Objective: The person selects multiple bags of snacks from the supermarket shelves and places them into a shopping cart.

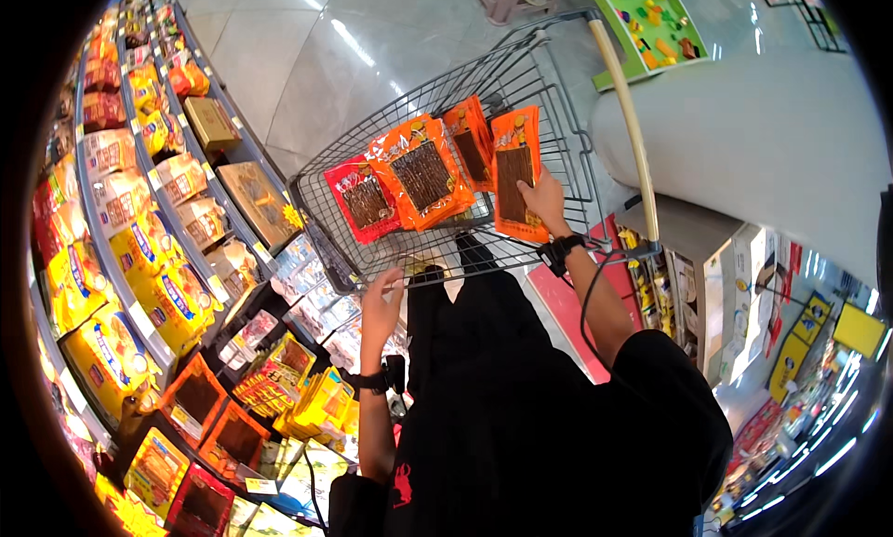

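My right hand (547,205) grips the lower part of an orange flat snack packet (514,155) with a dark brown window, over the right end of the wire shopping cart (316,181). Inside the cart lie another large orange packet (421,174), a smaller orange packet (473,146) behind it and a red packet (361,200) on the left. At the cart's near edge my left hand (379,306) is raised with its fingers loosely apart, and nothing shows in it. Whether it touches the wire rim is unclear. Both wrists wear black bands.
Shelves (139,258) of bagged snacks curve along the left. Similar dark-windowed packets (195,397) lie on the lower left rack. The cart's pale handle (625,118) is at the right, near a white column (744,137). A green toy tray (651,25) stands beyond.
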`<state>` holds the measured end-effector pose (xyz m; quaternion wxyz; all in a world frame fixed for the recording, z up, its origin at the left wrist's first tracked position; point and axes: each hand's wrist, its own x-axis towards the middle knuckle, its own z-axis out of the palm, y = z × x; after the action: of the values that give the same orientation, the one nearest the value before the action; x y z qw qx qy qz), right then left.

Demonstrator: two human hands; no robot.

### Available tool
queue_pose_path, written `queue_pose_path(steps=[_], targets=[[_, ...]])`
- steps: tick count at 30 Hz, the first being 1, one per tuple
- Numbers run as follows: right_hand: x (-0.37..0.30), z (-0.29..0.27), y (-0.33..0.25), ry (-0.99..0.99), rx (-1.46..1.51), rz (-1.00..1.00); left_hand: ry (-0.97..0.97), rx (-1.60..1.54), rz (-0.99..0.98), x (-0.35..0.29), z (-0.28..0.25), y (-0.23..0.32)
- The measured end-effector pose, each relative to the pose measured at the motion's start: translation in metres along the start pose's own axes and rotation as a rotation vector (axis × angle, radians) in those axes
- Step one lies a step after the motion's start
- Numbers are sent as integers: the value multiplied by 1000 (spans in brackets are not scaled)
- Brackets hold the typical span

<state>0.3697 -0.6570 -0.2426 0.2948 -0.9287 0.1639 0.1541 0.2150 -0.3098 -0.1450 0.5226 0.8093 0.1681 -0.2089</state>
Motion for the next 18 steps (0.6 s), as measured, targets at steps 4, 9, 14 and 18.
queue_pose_path(steps=[4, 9, 14, 18], targets=[[42, 77, -19, -70, -80, -150, -46, 424, 91, -17, 21, -41], [97, 156, -49, -145, -227, -156, -131, 512, -33, -3, 62, -80], [122, 225, -56, -254, -284, -138, 40, 463, 2, 21, 85, -114], [138, 234, -48, -263, -355, -33, 18, 452, -91, 40, 91, -120]])
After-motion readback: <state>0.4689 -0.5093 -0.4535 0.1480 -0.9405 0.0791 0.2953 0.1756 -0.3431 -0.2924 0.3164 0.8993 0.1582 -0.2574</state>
